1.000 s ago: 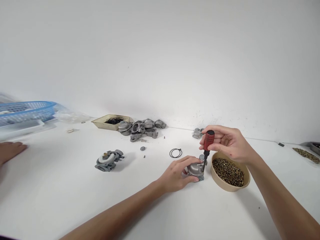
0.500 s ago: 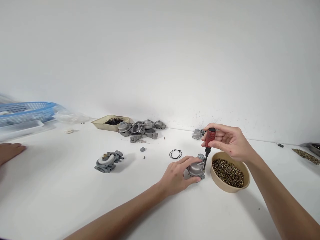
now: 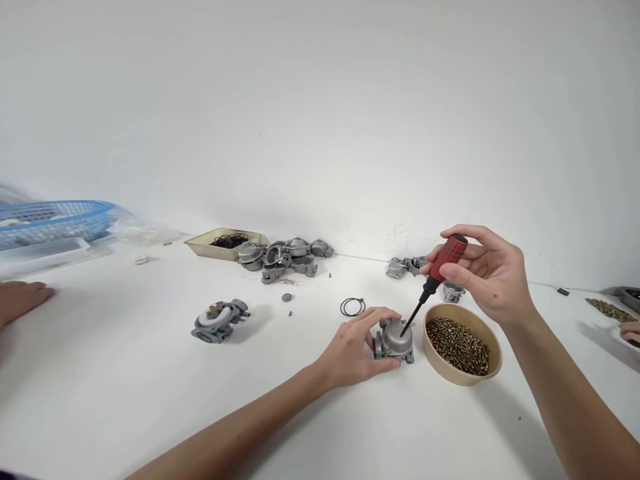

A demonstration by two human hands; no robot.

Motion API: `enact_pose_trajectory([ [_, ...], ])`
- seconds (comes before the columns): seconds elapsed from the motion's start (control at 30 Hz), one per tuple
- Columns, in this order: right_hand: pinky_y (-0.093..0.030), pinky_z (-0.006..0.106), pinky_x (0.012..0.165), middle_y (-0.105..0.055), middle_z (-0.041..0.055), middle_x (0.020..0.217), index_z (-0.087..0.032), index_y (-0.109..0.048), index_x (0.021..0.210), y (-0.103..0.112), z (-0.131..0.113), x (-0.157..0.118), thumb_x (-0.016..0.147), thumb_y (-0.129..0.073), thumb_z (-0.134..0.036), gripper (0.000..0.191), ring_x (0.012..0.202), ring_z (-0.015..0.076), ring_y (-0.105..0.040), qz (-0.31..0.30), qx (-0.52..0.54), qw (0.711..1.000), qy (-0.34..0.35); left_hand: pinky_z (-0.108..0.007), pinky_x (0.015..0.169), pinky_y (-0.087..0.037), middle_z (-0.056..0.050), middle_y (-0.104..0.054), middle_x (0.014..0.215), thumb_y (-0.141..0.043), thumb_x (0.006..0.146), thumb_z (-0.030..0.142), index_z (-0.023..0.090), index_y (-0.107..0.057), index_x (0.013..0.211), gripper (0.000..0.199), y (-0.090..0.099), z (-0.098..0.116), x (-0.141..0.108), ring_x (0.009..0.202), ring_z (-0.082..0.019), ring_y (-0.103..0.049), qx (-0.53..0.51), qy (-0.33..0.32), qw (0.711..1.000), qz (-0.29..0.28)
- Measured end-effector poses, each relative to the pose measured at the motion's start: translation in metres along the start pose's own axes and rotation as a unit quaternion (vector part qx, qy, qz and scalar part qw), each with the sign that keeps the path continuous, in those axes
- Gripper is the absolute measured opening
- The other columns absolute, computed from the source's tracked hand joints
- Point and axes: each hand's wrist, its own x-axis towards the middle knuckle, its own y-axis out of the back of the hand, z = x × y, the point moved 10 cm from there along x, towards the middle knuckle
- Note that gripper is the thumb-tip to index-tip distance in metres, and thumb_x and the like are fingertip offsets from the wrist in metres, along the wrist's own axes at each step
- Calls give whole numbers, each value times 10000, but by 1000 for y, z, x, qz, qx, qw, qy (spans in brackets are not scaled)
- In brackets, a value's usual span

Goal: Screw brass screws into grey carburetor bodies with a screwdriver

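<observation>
My left hand (image 3: 357,347) grips a grey metal carburetor (image 3: 397,342) on the white table, thumb in front and fingers behind. Its rounded bowl faces up. Between the thumb and fingers of my right hand (image 3: 490,277) is a screwdriver (image 3: 450,257) with a red and black handle. The screwdriver leans to the right, its shaft tip at the bowl's top; whether it touches I cannot tell. A tan tub (image 3: 463,380) of small brass-coloured screws (image 3: 457,343) stands just right of the carburetor. Two thin black rings (image 3: 353,307) lie behind my left hand.
Another carburetor (image 3: 220,321) with a white part lies left. Several grey metal bowls (image 3: 285,257) are piled by the wall beside a tray (image 3: 200,245) of black rings. A blue basket (image 3: 85,217) stands far left. Other people's hands show at the left (image 3: 23,300) and right edges.
The screwdriver has gone from upright at the carburetor's right edge to tilted over its bowl. My right hand has moved right. The carburetor has turned in my left hand. A hand appears at the right edge.
</observation>
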Motion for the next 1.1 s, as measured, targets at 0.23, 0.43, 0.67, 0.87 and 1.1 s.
enact_pose_trajectory([
  [0.23, -717, 438, 816, -801, 39, 940, -251, -703, 1151, -34, 10, -4, 842, -892, -276, 363, 881, 265, -827, -72, 59, 995, -25, -306, 754, -639, -67, -656, 1376, -871, 806, 427, 277, -597, 1358, 634, 0, 4, 1, 886, -180, -681, -5, 27, 999, -27],
  [0.43, -707, 408, 805, -806, 53, 979, -244, -715, 1170, -43, 19, -4, 854, -880, -263, 358, 916, 255, -821, -94, 56, 993, -35, -316, 754, -645, -81, -649, 1395, -854, 831, 473, 270, -569, 1373, 645, -3, 1, 0, 922, -196, -702, 1, 20, 999, -28],
  [0.67, -706, 400, 799, -812, 58, 987, -228, -719, 1166, -47, 28, -3, 845, -874, -260, 358, 905, 250, -825, -95, 56, 993, -51, -311, 748, -637, -85, -655, 1397, -851, 838, 500, 257, -571, 1337, 621, -3, 2, 1, 1030, -233, -707, -7, 7, 1000, -25],
  [0.87, -701, 400, 811, -812, 60, 1007, -235, -722, 1186, -45, 31, -3, 848, -879, -272, 375, 915, 252, -825, -88, 52, 994, -46, -308, 705, -624, -82, -645, 1409, -849, 835, 474, 255, -569, 1341, 618, -5, -1, 0, 779, -150, -669, -7, 17, 999, -29],
  [1.1, -707, 418, 817, -810, 67, 992, -232, -718, 1184, -43, 29, -2, 837, -889, -305, 393, 927, 264, -822, -82, 54, 994, -39, -308, 703, -622, -83, -644, 1413, -845, 832, 480, 269, -560, 1371, 645, -4, -1, 0, 718, -130, -640, -7, 20, 999, -31],
])
